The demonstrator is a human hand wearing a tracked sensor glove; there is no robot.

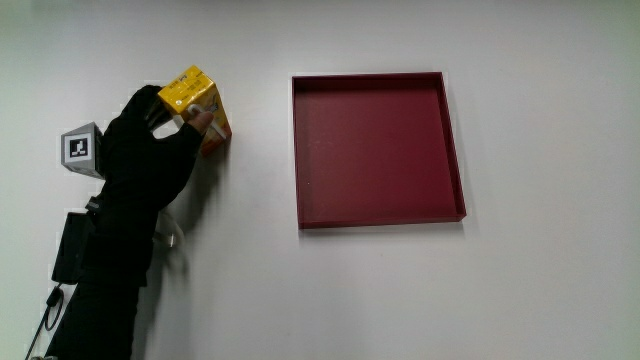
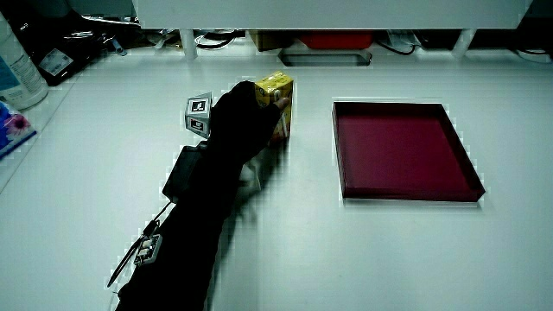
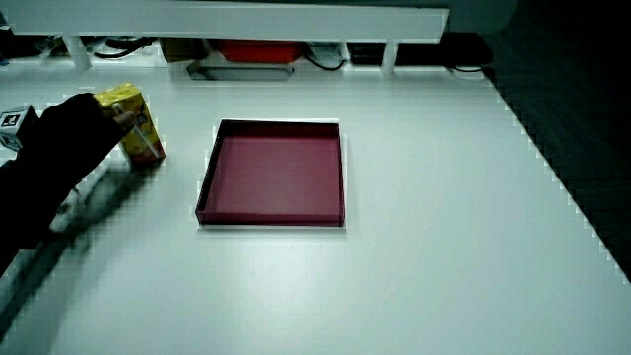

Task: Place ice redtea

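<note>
A yellow ice red tea carton (image 1: 197,100) stands on the white table beside the dark red tray (image 1: 452,140). The black-gloved hand (image 1: 165,135) is wrapped around the carton, fingers curled on its side nearer the person. In both side views the carton (image 2: 276,93) (image 3: 133,120) shows at the fingertips of the hand (image 2: 238,121) (image 3: 69,138), apart from the tray (image 2: 467,168) (image 3: 205,192), which holds nothing. I cannot tell whether the carton rests on the table or is lifted slightly.
The patterned cube (image 1: 82,148) sits on the back of the hand. A low partition with cables and a red box (image 2: 337,39) runs along the table's edge farthest from the person. A bottle (image 2: 15,73) stands at a table corner.
</note>
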